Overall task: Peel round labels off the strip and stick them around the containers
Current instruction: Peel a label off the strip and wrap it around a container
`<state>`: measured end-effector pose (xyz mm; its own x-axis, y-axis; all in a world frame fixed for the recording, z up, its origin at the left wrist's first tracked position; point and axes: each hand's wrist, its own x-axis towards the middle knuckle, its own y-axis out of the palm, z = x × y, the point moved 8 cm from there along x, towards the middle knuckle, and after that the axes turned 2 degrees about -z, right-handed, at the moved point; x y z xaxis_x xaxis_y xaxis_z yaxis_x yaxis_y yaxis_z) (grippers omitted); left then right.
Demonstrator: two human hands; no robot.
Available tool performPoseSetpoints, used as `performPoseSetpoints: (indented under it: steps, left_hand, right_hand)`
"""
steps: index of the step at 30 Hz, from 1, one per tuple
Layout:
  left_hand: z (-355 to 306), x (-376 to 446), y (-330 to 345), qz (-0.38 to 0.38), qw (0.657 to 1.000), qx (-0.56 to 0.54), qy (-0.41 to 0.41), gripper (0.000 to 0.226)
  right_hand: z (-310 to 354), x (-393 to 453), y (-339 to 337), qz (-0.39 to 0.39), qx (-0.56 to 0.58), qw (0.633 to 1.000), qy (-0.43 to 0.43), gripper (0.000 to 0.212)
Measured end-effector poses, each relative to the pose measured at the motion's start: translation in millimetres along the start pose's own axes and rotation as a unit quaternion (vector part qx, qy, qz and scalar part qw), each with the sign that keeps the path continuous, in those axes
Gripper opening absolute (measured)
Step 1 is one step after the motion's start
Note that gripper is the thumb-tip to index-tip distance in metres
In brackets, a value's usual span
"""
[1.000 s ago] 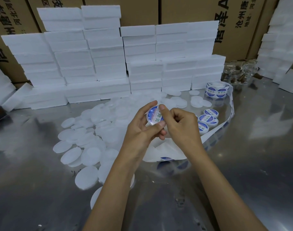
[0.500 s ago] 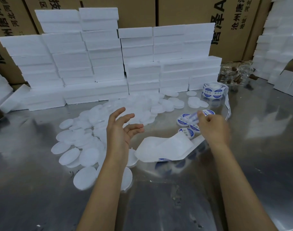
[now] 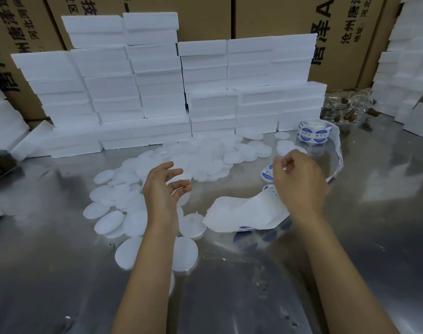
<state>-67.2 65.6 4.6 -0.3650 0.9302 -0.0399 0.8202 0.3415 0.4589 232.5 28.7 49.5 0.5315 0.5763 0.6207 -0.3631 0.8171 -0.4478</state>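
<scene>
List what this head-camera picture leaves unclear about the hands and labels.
- Right hand: motion-blurred; whether its fingertips pinch anything is unclear.
- Labelled round white containers: partly hidden behind that hand; count unknown.
- Blue-and-white label roll: print too small to read.
- Left hand: open, empty.

A packing or warehouse workroom: printed cardboard cartons [image 3: 273,15] line the back, stacks of white foam boxes [image 3: 157,92] stand before them, and loose white discs [image 3: 200,155] litter a scuffed steel worktop [image 3: 61,273].

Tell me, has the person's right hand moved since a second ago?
Yes. The right hand has swung out to the right, away from the left hand and closer to the label roll by the white boxes.
</scene>
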Motion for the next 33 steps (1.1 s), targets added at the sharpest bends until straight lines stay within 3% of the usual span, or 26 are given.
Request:
performPoseSetpoints:
  steps: [4,7,9,12,18,23,26,31,33]
  left_hand:
    - [-1,5,-10,-0.022,1.0,0.0,-0.011,0.018]
    - [-1,7,-13,-0.024,1.0,-0.01,-0.017,0.018]
    - [-1,9,-14,-0.028,0.999,-0.012,-0.02,0.019]
    - [0,10,-14,-0.028,0.999,-0.012,-0.023,0.018]
    - [1,9,-12,-0.017,0.999,-0.01,-0.033,0.017]
    - [-1,8,-8,0.003,1.0,0.007,-0.03,0.019]
    - [-3,3,6,0.072,0.996,0.049,-0.022,0.026]
    - [4,-23,48,0.283,0.957,0.041,-0.044,0.034]
    - [9,-30,58,0.318,0.944,0.088,-0.024,0.032]
  right_hand:
    - [76,-36,13,0.081,0.077,0.974,-0.198,0.016]
    - [117,-77,24,0.192,0.091,0.919,-0.331,0.008]
    - [127,-104,39,0.294,0.062,0.87,-0.39,0.015]
    - [121,-123,57,0.377,0.018,0.829,-0.412,0.023]
    - [111,-128,68,0.399,0.005,0.827,-0.397,0.015]
    - [108,-113,64,0.383,0.057,0.864,-0.321,0.014]
    - [104,-91,54,0.359,0.192,0.895,-0.185,0.02]
    - [84,-68,48,0.355,0.398,0.844,0.059,0.01]
    - [75,-66,49,0.356,0.436,0.817,0.124,0.011]
